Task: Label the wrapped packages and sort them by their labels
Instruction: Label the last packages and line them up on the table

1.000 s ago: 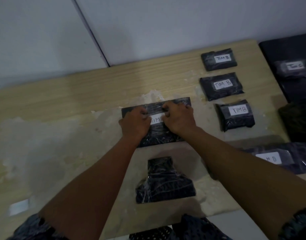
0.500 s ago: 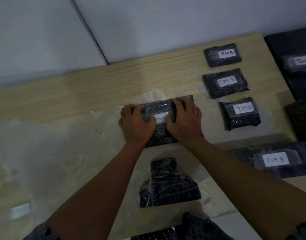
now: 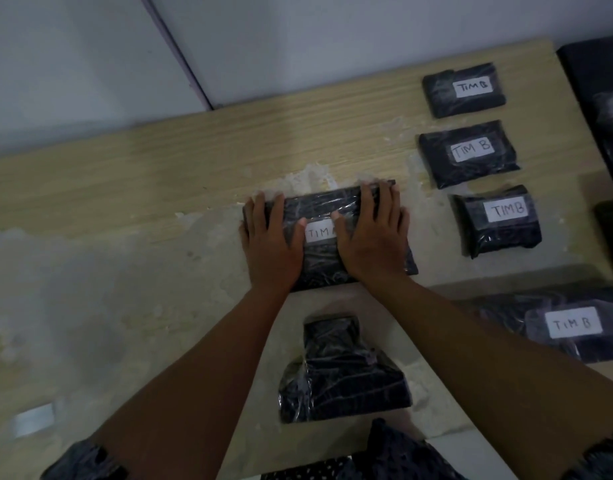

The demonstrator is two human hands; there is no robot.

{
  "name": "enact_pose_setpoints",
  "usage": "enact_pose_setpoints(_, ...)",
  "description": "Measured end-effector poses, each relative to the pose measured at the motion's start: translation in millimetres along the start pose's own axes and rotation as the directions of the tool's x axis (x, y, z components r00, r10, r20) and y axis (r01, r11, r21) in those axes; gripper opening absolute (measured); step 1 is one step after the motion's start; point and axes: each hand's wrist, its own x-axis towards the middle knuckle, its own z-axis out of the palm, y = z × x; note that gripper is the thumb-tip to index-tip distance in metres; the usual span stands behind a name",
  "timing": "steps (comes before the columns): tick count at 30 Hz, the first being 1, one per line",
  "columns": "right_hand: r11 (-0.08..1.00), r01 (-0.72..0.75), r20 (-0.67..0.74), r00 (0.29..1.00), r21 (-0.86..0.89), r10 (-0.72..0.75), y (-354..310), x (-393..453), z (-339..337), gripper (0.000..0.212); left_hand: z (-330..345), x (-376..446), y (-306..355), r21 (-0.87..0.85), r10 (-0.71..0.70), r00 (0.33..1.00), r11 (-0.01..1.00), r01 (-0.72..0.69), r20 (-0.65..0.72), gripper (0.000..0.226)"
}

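At the middle of the table (image 3: 125,188), head view: the left hand (image 3: 268,245) and right hand (image 3: 370,237) lie flat with fingers extended on a black wrapped package (image 3: 320,206), thumbs meeting at its white label (image 3: 319,231), of which only "TIM" shows beside the right thumb. To seat the label well, pressure is best smoothed outward from its centre so that no edge lifts. Four labelled packages at right each read "TIM B" (image 3: 471,87), and an unlabelled package (image 3: 343,372) waits nearer the person.
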Motion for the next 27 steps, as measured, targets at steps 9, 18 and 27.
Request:
enact_pose_setpoints(9,0.997,-0.010,-0.086,0.996,0.081,0.017,5.2,2.8,3.4,0.047,-0.4,1.9,-6.6,-0.064,0.026,1.000,0.998,-0.027,-0.004,0.051)
enact_pose_setpoints(18,0.998,0.028,0.053,0.998,0.052,-0.031,9.5,-1.7,-2.7,0.095,0.7,-5.6,-3.9,0.095,0.084,0.996,0.992,-0.085,0.014,0.082)
enact_pose_setpoints(27,0.997,0.066,0.073,0.995,0.034,-0.068,15.3,-0.2,-1.3,0.072,-4.4,-4.4,-8.6,0.086,0.118,0.989,0.988,-0.126,0.091,0.073)
